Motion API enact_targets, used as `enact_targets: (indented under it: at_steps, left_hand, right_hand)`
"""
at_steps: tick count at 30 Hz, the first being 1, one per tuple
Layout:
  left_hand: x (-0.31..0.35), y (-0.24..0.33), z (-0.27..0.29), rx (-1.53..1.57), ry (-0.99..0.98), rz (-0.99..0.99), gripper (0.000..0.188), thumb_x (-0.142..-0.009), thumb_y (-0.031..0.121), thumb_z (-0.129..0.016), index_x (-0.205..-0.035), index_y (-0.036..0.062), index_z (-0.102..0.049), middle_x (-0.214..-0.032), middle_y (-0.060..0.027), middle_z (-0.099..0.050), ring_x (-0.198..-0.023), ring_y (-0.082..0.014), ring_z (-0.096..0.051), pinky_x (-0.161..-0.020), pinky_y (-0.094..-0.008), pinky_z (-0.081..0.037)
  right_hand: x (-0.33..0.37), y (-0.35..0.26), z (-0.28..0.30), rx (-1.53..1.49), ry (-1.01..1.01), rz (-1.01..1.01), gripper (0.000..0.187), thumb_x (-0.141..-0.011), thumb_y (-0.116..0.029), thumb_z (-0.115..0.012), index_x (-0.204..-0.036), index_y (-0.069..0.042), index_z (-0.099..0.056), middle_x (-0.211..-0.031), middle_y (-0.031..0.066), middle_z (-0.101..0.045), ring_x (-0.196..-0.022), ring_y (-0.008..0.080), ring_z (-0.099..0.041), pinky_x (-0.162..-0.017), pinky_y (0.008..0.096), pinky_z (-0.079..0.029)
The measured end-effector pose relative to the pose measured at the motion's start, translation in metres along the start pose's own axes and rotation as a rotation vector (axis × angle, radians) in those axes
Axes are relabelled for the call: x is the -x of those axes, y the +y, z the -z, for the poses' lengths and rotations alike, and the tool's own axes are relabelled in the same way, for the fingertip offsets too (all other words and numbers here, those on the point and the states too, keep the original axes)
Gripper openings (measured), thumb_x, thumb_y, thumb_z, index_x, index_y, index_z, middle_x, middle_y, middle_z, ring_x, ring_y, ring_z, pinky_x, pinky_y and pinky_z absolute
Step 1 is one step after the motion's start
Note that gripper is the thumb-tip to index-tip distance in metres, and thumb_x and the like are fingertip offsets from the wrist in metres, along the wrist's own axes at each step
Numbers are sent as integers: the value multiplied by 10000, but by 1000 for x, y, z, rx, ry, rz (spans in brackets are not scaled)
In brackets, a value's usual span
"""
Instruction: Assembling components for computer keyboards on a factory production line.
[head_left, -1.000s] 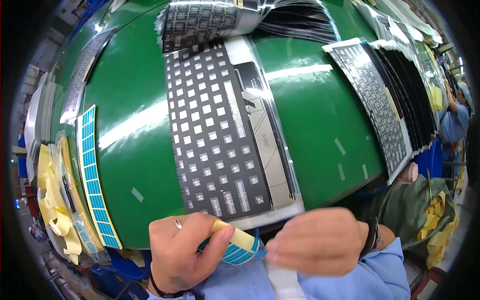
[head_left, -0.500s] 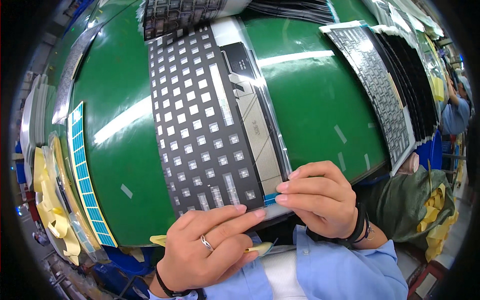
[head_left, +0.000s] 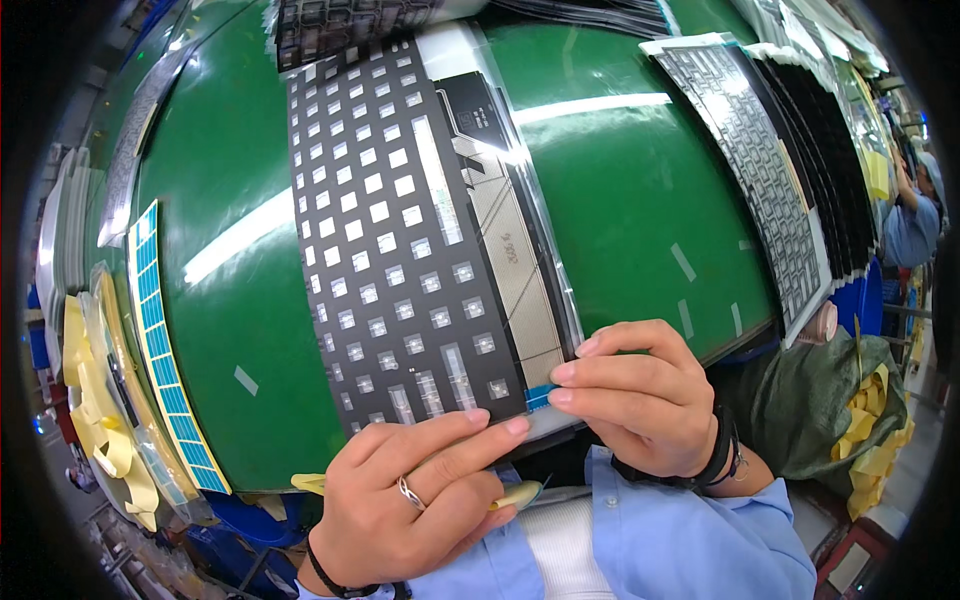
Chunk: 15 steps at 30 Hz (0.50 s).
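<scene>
A black keyboard sheet (head_left: 405,265) with rows of pale square openings lies lengthwise before me, beside a beige-and-black printed strip (head_left: 515,260) under clear film. My left hand (head_left: 415,495) rests its index and middle fingertips on the sheet's near edge. Folded against its palm is a yellow strip (head_left: 519,495), whose far end shows left of the wrist. At the near right corner, my right hand (head_left: 645,400) has its fingertips closed on the end of a small blue tape (head_left: 540,396) lying across the edge.
On the left sits a yellow-edged sheet of blue labels (head_left: 172,370), near crumpled yellow paper (head_left: 98,430). Stacked keyboard sheets (head_left: 750,150) stand at right, others (head_left: 350,30) at the far edge. Tape scraps (head_left: 683,262) dot the green table (head_left: 610,200). A person (head_left: 910,230) is at far right.
The view has shifted slightly, with the keyboard sheet a little higher and farther left in it. Both hands keep their places on the near edge.
</scene>
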<state>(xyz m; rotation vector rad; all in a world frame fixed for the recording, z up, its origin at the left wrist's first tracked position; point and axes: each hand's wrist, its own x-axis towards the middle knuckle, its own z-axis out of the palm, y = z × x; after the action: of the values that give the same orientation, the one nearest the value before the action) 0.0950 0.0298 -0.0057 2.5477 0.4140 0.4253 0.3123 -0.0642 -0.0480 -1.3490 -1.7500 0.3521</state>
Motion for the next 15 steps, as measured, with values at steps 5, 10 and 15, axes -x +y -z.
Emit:
enact_targets:
  at_steps: [5,10,15]
  left_hand:
    - [-8,4,-3,-6,-14,4,230,-807,278,-670,-693,113,-555,-1097,-43,-702,-880,-242,-624,-615,-305,-447]
    - [-10,4,-2,-7,-25,68,261,-661,246,-748,-696,122,-521,-1142,13,-686,-887,-176,-610,-589,-279,-425]
    - [-7,1,-3,20,-10,74,249,-657,231,-747,-705,122,-528,-1139,10,-687,-885,-183,-617,-593,-286,-429]
  right_hand:
    - [1,-1,-1,54,3,8,252,-666,3,-687,-916,-29,-693,-1019,68,-672,-910,261,-619,-742,321,-531]
    - [-1,-1,16,123,-94,-58,260,-665,-19,-668,-921,-52,-691,-1076,83,-643,-1000,286,-597,-839,379,-502]
    - [-6,-1,25,-170,-101,-321,277,-739,-1,-680,-1004,-76,-707,-1207,121,-587,-1134,329,-533,-979,418,-411]
